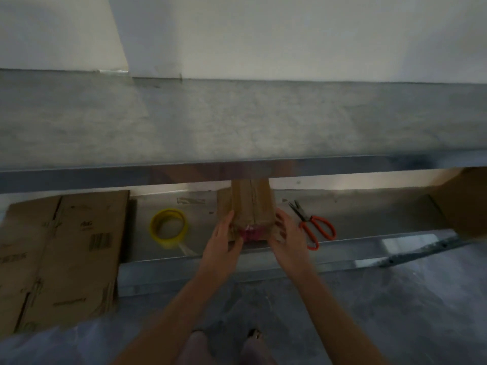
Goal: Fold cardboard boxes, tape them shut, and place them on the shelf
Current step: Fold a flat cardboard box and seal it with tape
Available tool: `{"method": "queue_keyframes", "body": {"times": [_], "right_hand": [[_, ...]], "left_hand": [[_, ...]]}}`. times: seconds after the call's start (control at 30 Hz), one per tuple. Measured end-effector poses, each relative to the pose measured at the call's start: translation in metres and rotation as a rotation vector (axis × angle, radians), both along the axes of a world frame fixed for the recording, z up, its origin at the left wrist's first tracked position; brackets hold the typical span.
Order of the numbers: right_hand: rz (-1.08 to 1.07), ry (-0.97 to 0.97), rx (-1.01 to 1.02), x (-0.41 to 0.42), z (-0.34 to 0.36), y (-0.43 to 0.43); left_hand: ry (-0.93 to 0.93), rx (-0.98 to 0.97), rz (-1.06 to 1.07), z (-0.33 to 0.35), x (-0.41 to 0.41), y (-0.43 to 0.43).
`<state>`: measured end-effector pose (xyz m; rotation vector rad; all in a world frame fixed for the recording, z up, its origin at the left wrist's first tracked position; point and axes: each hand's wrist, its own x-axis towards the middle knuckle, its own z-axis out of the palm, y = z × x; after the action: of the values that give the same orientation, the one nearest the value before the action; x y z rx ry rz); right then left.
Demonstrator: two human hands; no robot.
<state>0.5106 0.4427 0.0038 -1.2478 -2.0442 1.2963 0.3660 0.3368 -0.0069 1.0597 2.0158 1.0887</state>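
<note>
While both hands close in on it, the cardboard box stands dead centre on the steel bench, and it is a tight spot. The left hand clasps the box's left side and the right hand the right side, fingers running up the side walls and thumbs on the near face, so both are gripping the box. A taped seam runs down the box's middle, with a pink patch at its near bottom edge. At 12 o'clock the upper shelf juts out, and its front lip cuts straight across the top of the box, hiding the upper end from view. Off at 9 o'clock sits a yellow tape roll, near but apart from the left hand, a loose clear tail trailing toward the bench's front rim. Further out at 9 o'clock, a stack of flattened cardboard overhangs the bench edge. At 3 o'clock, just beside the right hand, lie orange-handled scissors, blades pointing away. Well out at 2 o'clock, a big brown carton fills the bench's right end. Grey floor lies below, white wall above the shelf.
</note>
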Motion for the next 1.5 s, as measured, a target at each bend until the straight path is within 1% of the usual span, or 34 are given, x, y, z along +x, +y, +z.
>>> {"method": "queue_keyframes", "body": {"times": [0.03,0.1,0.17,0.3,0.43,0.53,0.6,0.67,0.73,0.77,0.8,0.87,0.93,0.97,1.07,1.17,1.33,1.4,1.5], "right_hand": [[0.024,0.019,-0.092,0.000,0.003,0.005],[0.065,0.052,-0.137,0.002,0.002,0.015],[0.090,0.057,-0.086,0.006,-0.003,0.026],[0.148,-0.053,0.031,0.004,-0.013,0.039],[0.143,-0.045,0.147,0.000,-0.018,0.040],[0.140,-0.025,0.114,0.004,-0.023,0.044],[0.151,-0.006,0.065,0.007,-0.024,0.046],[0.155,-0.007,0.071,0.006,-0.025,0.047],[0.131,-0.014,0.100,0.004,-0.027,0.047],[0.131,-0.012,0.078,0.003,-0.027,0.048],[0.147,-0.001,0.034,0.004,-0.029,0.049],[0.220,0.001,-0.073,0.010,-0.023,0.055],[0.346,-0.064,-0.135,0.019,-0.011,0.065],[0.399,-0.100,-0.143,0.022,-0.005,0.071],[0.432,-0.097,-0.090,0.021,0.005,0.085],[0.443,-0.141,0.017,0.010,0.005,0.082],[0.337,-0.157,0.119,0.008,-0.007,0.069],[0.325,-0.164,0.103,0.010,-0.007,0.065],[0.293,-0.161,0.130,0.009,-0.009,0.061]], "left_hand": [[-0.034,0.025,0.036,-0.002,0.002,0.003],[-0.005,0.055,0.083,-0.004,0.002,0.009],[0.072,0.051,0.102,-0.005,0.001,0.015],[0.166,0.036,0.107,-0.009,0.001,0.029],[0.194,-0.015,0.078,-0.014,-0.004,0.038],[0.213,-0.041,0.054,-0.008,-0.011,0.041],[0.181,-0.023,0.003,-0.006,-0.018,0.038],[0.142,0.005,-0.027,-0.006,-0.021,0.035],[0.173,0.009,-0.017,-0.009,-0.021,0.038],[0.204,-0.004,-0.020,-0.009,-0.021,0.039],[0.220,-0.026,-0.045,-0.007,-0.022,0.040],[0.241,-0.064,-0.187,0.001,-0.029,0.038],[0.277,-0.055,-0.360,0.009,-0.042,0.033],[0.291,-0.057,-0.413,0.011,-0.049,0.032],[0.349,-0.077,-0.452,0.013,-0.060,0.037],[0.322,-0.085,-0.398,0.006,-0.061,0.043],[0.284,-0.077,-0.300,-0.005,-0.048,0.038],[0.313,-0.089,-0.323,-0.008,-0.045,0.036],[0.414,-0.182,-0.335,-0.011,-0.040,0.041]]}}
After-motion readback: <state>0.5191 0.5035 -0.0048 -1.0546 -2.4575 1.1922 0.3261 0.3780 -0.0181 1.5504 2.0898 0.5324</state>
